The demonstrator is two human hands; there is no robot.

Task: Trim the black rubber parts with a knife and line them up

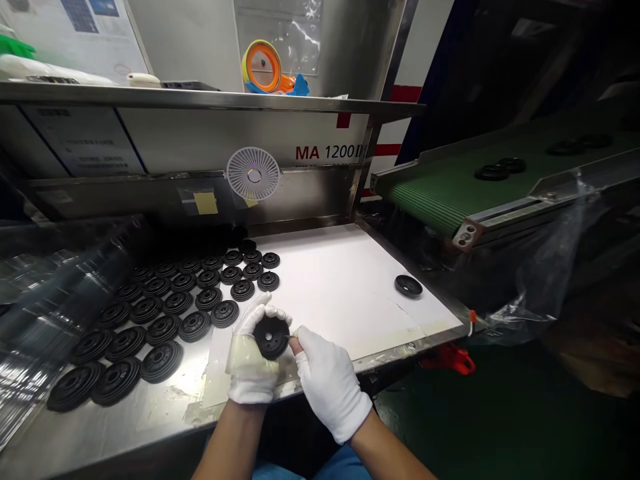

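Note:
My left hand (251,358), in a white glove with tape wrapped around it, grips a black ribbed disc (271,337) with a central hole. My right hand (330,381), also white-gloved, pinches the disc's right rim, where a small pale bit shows between the fingers, too small to name. Both hands are over a white sheet (345,287) on a steel table (125,427). Left of them lie many similar black discs in rows (160,320). Another black disc (409,286) lies alone on the sheet's right side.
A green conveyor belt (440,193) at the right carries several black discs (493,172). Clear plastic sheeting (550,267) hangs beside it and more lies at the left (50,300). A steel shelf (200,99) holds an orange tape roll (262,66). A small white fan (253,174) stands behind the sheet.

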